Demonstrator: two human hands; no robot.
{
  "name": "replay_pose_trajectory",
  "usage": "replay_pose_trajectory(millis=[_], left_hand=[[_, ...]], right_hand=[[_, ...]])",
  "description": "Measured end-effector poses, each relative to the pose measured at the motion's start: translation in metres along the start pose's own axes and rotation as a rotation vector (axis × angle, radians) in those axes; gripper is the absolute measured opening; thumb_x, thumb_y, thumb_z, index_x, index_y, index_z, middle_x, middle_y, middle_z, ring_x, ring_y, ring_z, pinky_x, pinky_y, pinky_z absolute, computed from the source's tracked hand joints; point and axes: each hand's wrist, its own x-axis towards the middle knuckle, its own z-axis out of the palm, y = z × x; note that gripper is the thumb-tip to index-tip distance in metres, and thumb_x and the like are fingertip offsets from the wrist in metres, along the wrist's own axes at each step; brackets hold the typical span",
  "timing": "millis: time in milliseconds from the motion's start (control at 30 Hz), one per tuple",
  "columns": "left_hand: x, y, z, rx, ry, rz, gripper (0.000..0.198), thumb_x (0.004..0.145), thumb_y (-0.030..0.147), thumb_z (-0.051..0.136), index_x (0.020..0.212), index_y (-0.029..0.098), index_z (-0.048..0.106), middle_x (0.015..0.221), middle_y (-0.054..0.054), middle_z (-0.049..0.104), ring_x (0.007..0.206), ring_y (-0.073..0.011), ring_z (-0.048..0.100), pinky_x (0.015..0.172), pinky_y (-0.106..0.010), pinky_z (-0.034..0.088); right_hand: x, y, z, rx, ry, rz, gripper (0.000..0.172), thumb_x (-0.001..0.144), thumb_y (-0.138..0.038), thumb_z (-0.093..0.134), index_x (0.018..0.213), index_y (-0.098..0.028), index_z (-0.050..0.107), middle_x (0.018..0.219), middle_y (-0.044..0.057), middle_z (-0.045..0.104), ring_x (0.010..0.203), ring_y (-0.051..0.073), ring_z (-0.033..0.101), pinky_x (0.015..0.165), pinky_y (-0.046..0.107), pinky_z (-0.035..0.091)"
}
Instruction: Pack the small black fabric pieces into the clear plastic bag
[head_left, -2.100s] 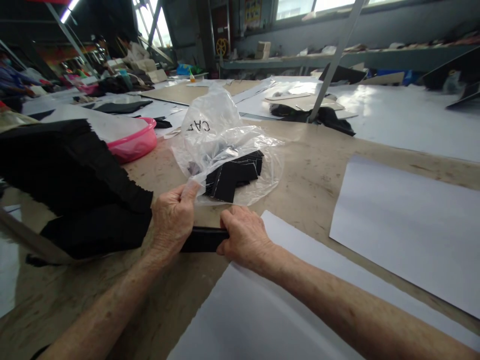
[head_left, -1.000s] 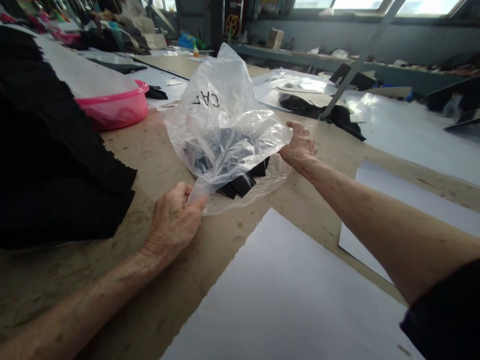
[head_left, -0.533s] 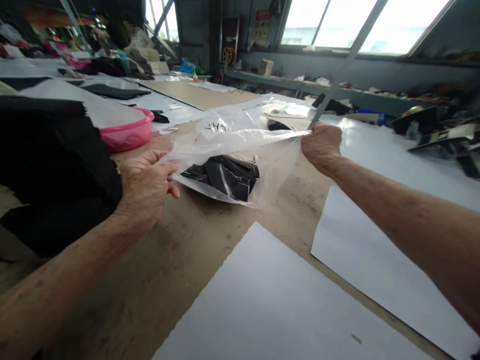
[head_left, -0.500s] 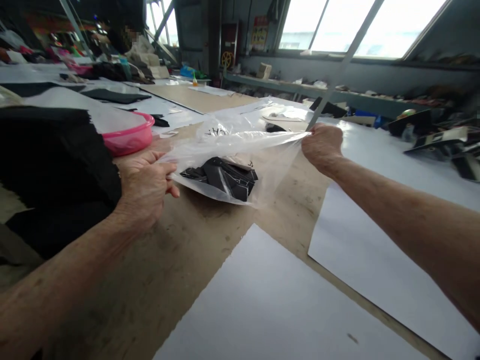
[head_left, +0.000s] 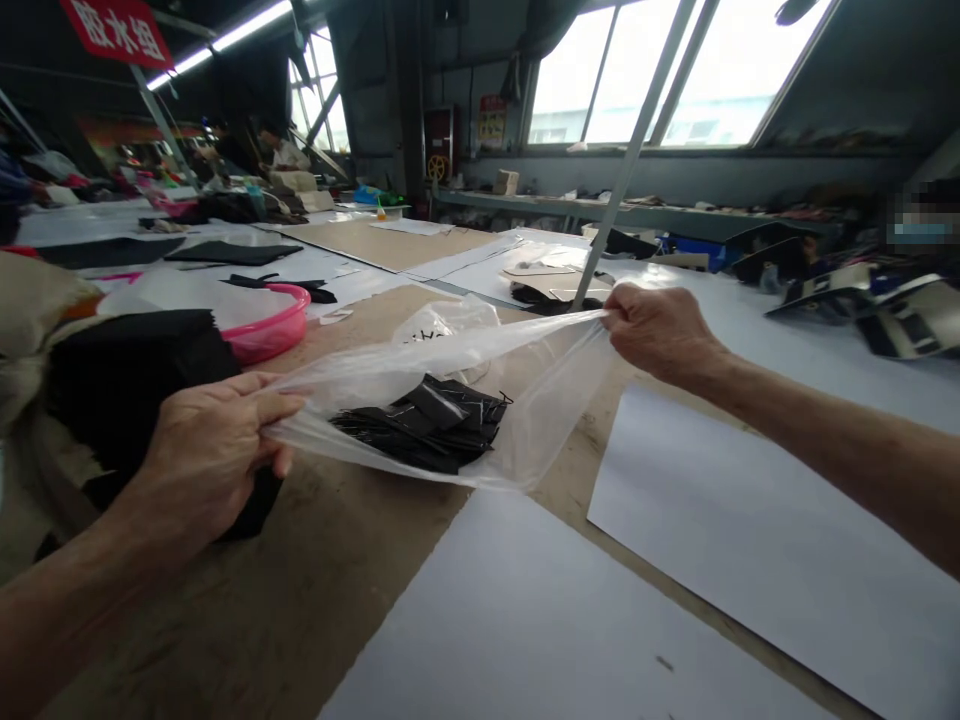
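Holding the plastic bag (head_left: 525,445) open over the desk (head_left: 300,610), left hand (head_left: 210,440) and right hand (head_left: 664,330) grip its opposite edges, black pieces (head_left: 442,425) inside; next seemingly calls for steady, even tension.

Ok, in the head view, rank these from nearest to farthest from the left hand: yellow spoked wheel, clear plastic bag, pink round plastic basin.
1. Clear plastic bag: nearest, its edge gripped by the left hand.
2. Pink round plastic basin: just beyond that hand.
3. Yellow spoked wheel: farthest, deep in the background.
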Motion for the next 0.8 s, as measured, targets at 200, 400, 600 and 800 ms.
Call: replay_pose_trajectory(millis=[200, 400, 600, 800], left_hand=[[-0.026, -0.029, -0.023, 0.133, -0.115, -0.166, 0.040, 0.047, 0.032, 0.076, 0.077, 0.009, 0.062, 0.065, 0.000, 0.060, 0.035, -0.0071, 0.040, 0.024, -0.018, 0.031], [-0.051, -0.039, -0.018, 0.107, -0.059, -0.128, 0.033, 0.047, 0.028, 0.076, 0.069, 0.007, 0.062, 0.078, -0.003, 0.062, 0.038, -0.0069, 0.044, 0.025, -0.018, 0.032], [-0.064, -0.052, -0.019, 0.099, -0.074, -0.133, 0.025, 0.056, 0.029, 0.075, 0.060, 0.008, 0.062, 0.066, -0.002, 0.060, 0.040, -0.0066, 0.047, 0.032, -0.015, 0.035], [-0.074, -0.068, -0.027, 0.045, -0.001, -0.185, 0.031, 0.054, 0.033, 0.076, 0.073, 0.010, 0.065, 0.063, -0.001, 0.062, 0.035, -0.0052, 0.042, 0.030, -0.015, 0.030]], right_hand=[[-0.070, 0.006, -0.003, -0.022, -0.061, -0.095, 0.015, 0.080, -0.007, 0.052, 0.088, -0.011, 0.064, 0.074, 0.009, 0.063, 0.058, 0.021, 0.054, 0.049, 0.029, 0.036], [-0.169, -0.071, 0.004, 0.516, 0.145, -1.157, 0.028, 0.088, -0.010, 0.033, 0.091, -0.009, 0.061, 0.082, 0.009, 0.057, 0.070, 0.021, 0.050, 0.062, 0.035, 0.042], [-0.172, -0.163, 0.071, 0.618, -0.098, -0.731, 0.056, 0.068, -0.015, 0.056, 0.122, -0.002, 0.044, 0.120, 0.019, 0.046, 0.111, 0.031, 0.040, 0.097, 0.045, 0.034], [-0.156, -0.194, 0.102, 0.592, -0.148, -0.851, 0.090, 0.056, -0.030, 0.067, 0.137, -0.012, 0.032, 0.141, 0.016, 0.029, 0.131, 0.037, 0.016, 0.108, 0.056, 0.011]])
